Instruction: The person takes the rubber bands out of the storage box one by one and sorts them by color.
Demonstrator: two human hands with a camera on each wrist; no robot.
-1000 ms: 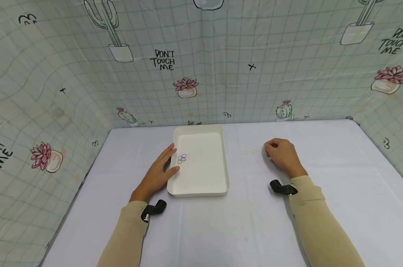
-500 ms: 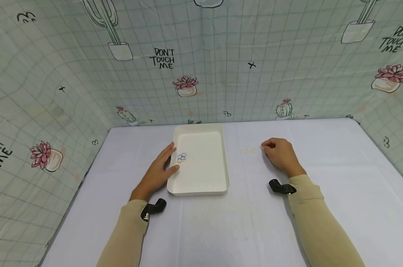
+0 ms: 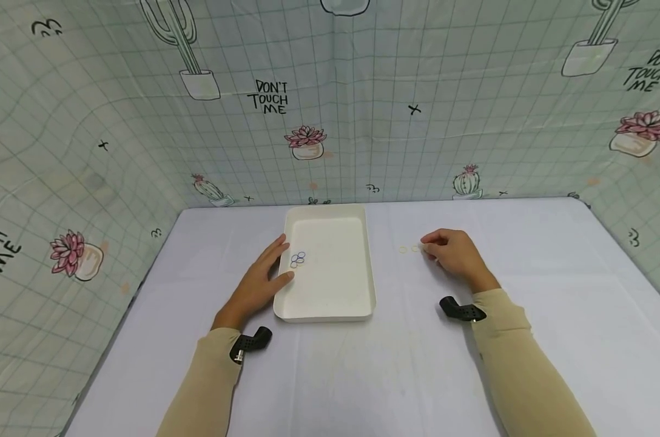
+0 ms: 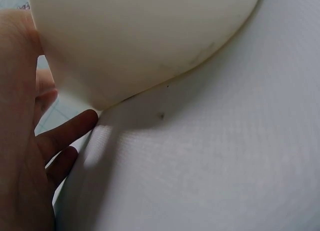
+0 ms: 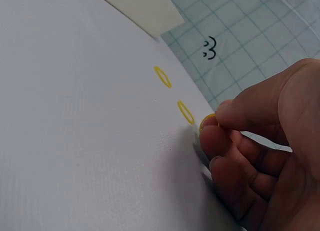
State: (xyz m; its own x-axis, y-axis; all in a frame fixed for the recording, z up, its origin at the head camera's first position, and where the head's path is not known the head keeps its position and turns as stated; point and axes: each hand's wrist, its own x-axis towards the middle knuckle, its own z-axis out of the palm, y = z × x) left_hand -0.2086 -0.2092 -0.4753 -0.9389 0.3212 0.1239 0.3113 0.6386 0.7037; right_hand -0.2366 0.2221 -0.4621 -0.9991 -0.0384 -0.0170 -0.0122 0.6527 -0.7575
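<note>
My left hand (image 3: pixel 258 290) holds the left rim of a shallow white tray (image 3: pixel 330 318), its thumb over the edge. In the left wrist view, fingertips touch the outside of the tray wall (image 4: pixel 150 46). Inside the tray, near that thumb, lies a small cluster of blue rubber bands (image 3: pixel 298 260). Right of the tray, my right hand (image 3: pixel 457 258) pinches a thin yellow rubber band (image 5: pixel 206 120) between thumb and forefinger. Two more yellow rubber bands, a farther one (image 5: pixel 162 77) and a nearer one (image 5: pixel 185 112), lie on the table just beyond the fingertips.
A white cloth covers the table (image 3: pixel 330 382). Behind it and at the sides hangs a checked curtain (image 3: pixel 373 133) printed with cacti and lettering. Each wrist wears a black camera; the right one (image 3: pixel 461 309) sits low over the cloth.
My right hand has moved a little left, toward the two yellow rubber bands on the cloth, fingertips pinched throughout. The left hand and the tray have stayed in place.
</note>
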